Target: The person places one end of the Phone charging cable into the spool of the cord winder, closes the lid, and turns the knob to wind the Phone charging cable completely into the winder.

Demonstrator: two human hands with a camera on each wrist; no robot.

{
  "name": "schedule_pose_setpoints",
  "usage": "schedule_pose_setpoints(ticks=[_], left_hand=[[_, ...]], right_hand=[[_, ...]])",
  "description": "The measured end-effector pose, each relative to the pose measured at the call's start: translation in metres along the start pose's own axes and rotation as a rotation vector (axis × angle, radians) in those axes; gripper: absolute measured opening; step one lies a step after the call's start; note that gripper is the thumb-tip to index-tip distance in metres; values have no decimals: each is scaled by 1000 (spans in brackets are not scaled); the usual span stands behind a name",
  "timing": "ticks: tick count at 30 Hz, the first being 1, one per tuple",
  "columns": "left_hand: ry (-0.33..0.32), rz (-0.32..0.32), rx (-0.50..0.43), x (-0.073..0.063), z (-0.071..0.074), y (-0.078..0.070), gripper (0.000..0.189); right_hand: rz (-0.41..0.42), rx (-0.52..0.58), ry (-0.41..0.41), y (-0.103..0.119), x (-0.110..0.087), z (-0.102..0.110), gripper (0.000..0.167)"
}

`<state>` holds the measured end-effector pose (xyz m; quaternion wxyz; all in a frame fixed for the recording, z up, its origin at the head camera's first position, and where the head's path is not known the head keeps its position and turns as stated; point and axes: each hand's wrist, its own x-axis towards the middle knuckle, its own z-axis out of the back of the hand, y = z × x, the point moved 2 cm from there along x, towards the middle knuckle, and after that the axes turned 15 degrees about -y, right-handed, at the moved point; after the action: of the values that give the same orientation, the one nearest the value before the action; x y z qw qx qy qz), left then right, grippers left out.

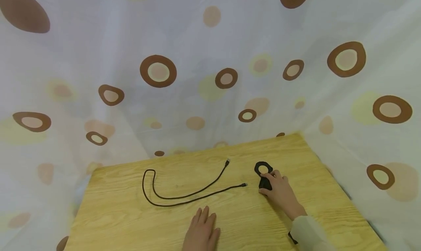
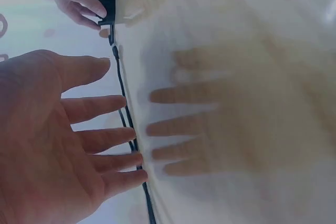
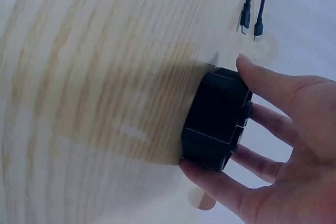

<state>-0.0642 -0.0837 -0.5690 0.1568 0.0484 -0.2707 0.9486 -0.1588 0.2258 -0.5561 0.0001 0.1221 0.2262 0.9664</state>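
My right hand [image 1: 281, 192] grips a black device with a flat ring-shaped head [image 1: 258, 168] and a blocky base, at the right of the table. In the right wrist view, the thumb and fingers close around the sides of its black base [image 3: 214, 116], which is right at the wood surface. Left of it lies a black USB cable [image 1: 184, 198], bent in a long loop with both plugs [image 3: 258, 29] pointing toward the device. My left hand [image 1: 201, 232] is held palm down near the table's front, fingers straight and spread, with nothing in it.
The wooden table [image 1: 115, 221] has light grain and a glossy top that mirrors the hands. A pale curtain [image 1: 184, 35] with brown and yellow spots hangs behind and along both sides. A small black piece [image 1: 292, 238] shows beside the right sleeve [image 1: 307, 231].
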Motion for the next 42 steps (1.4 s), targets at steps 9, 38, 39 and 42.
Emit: schedule_pose_setpoints(ticks=[9,38,39,42], left_hand=[[-64,-145,75,43,3,-35,45],[93,-156,37,122,-38,-95,57],[91,-156,37,125,-41,-95,57],[86,-149,23,132,-50,-97,59]], right_hand=[[-40,57,2,-8,2,6,59],[-5,432,215,-40,-13,12,90],[-2,431,213,-40,-12,12,89],[-5,434,194,-38,-12,11,85]])
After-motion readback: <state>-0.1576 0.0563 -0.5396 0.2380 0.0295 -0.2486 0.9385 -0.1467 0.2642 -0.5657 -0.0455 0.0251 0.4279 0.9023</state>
